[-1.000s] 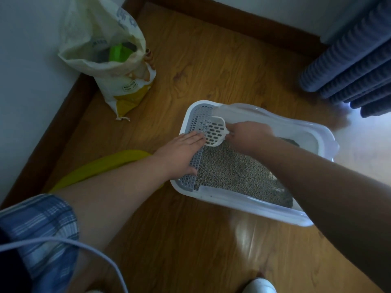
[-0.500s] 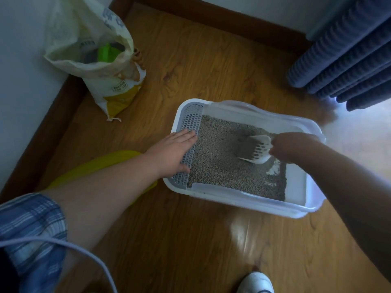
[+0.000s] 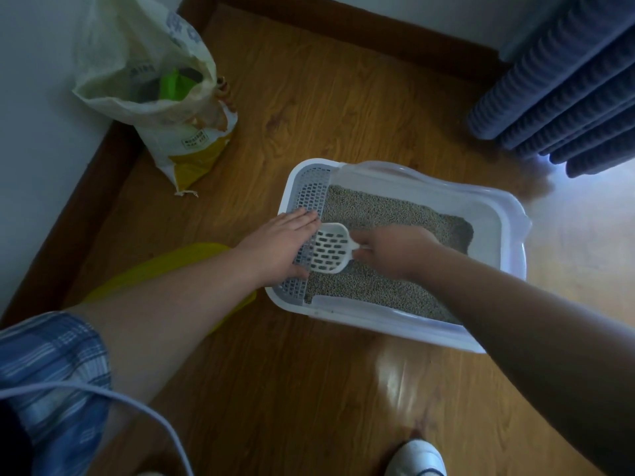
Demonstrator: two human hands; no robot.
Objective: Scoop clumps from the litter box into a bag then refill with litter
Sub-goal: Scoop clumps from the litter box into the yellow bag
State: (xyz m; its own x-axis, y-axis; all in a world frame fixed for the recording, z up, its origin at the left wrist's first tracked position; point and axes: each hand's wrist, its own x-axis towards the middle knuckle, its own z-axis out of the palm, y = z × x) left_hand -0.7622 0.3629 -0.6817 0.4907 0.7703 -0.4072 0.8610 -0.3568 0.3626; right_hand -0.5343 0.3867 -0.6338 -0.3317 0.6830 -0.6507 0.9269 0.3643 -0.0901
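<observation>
White slotted plastic scoop [image 3: 331,249] is back at the left end of the white rectangular plastic litter box [image 3: 508,235]; half a second ago it was dug into the grey granular litter [image 3: 388,207] right of centre. Pan faces me and I see no clump on it, so I read this pass as a miss: nothing bagged yet, refill still to come. Right hand [image 3: 391,250] has its fingers curled tight round the scoop handle, which is mostly hidden. Left hand [image 3: 278,245] hasn't shifted: fingers straight and together, flat on the grey perforated grate [image 3: 311,197], steadying the box. Yellow plastic bag [image 3: 165,269] lies on the floor under the left forearm. Open white-and-yellow litter sack [image 3: 165,108] stands by the wall.
</observation>
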